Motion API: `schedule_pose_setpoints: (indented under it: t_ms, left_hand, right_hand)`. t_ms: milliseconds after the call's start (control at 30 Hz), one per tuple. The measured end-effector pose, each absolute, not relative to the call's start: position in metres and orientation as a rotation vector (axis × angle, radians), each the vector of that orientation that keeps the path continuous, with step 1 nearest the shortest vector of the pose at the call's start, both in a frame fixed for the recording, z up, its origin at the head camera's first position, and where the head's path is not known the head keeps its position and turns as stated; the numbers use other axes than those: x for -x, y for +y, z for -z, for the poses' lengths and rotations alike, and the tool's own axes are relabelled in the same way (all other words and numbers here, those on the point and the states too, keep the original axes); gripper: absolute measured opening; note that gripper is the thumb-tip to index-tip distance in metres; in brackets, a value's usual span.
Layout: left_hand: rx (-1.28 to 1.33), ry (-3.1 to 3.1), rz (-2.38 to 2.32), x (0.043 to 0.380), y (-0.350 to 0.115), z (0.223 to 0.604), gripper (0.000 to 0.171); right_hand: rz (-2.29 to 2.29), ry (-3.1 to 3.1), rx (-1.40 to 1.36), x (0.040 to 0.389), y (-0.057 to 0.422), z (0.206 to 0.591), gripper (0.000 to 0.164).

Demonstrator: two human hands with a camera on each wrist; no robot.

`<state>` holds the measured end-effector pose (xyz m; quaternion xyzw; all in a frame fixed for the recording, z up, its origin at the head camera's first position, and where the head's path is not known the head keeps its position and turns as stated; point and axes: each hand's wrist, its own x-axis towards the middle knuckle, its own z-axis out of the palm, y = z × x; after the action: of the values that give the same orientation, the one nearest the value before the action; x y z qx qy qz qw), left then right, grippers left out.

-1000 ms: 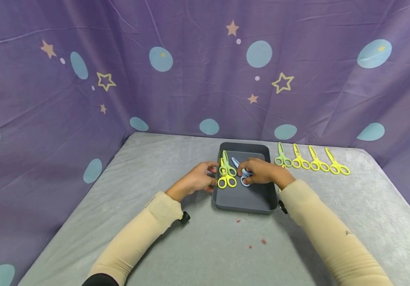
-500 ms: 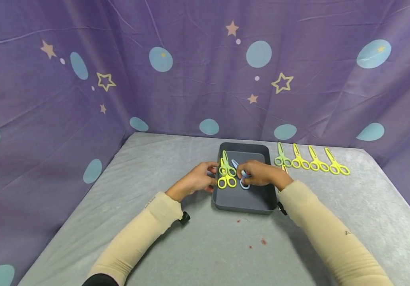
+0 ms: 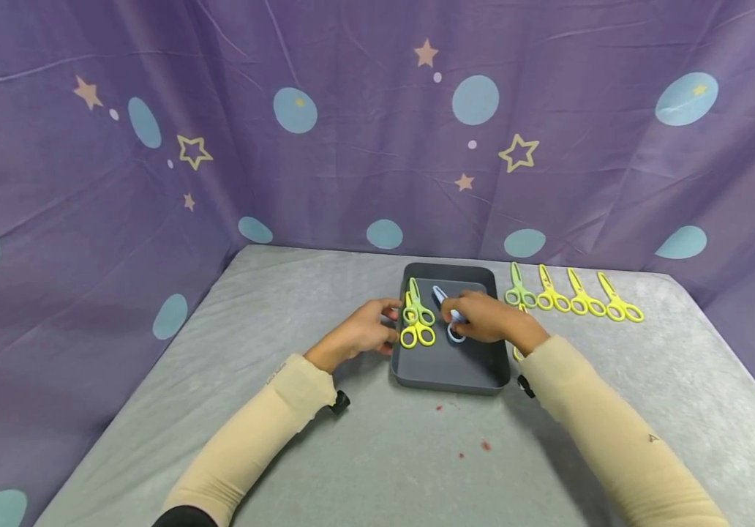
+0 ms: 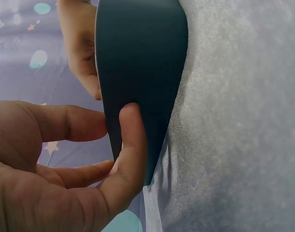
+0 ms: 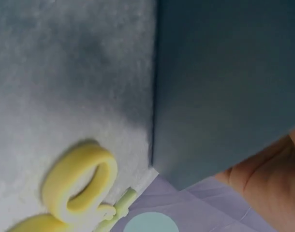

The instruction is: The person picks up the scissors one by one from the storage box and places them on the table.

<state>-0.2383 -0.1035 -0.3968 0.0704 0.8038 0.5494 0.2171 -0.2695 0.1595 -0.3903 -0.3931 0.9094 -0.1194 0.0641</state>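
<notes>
My right hand (image 3: 479, 316) holds light-blue scissors (image 3: 456, 337) over the dark grey tray (image 3: 453, 377), its fingers covering their middle. The blade end points to the far left. In the tray's left part lie green scissors (image 3: 415, 293) and yellow scissors (image 3: 409, 340), overlapping. At the tray's left wall, my left hand (image 3: 367, 326) grips the rim; the left wrist view has one finger (image 4: 133, 130) flat on the outer wall and others at the edge. In the right wrist view the tray wall hides most of my right hand (image 5: 263, 183) and the scissors.
Right of the tray, green scissors (image 3: 519, 293) and several yellow scissors (image 3: 584, 301) stand in a row on the grey cloth-covered table (image 3: 325, 454). Another yellow pair (image 3: 518, 354) lies close to the tray's right wall, partly under my right wrist. A purple curtain (image 3: 364, 197) borders the table.
My right hand has shifted slightly, first a little left and then back right, and the light-blue scissors have moved with it. The left hand and tray stay put.
</notes>
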Motion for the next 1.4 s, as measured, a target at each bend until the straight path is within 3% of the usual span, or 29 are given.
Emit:
schedule_pose_setpoints:
  t_ms: [667, 1400]
  left_hand:
    - [-0.21, 2.226, -1.501, 0.236, -0.105, 0.396, 0.071]
    - [-0.224, 2.23, -1.498, 0.236, -0.104, 0.396, 0.071]
  right_hand:
    - [0.27, 3.061, 1.283, 0.249, 0.177, 0.383, 0.016]
    - [0.201, 3.262, 1.063, 0.228, 0.218, 0.386, 0.02]
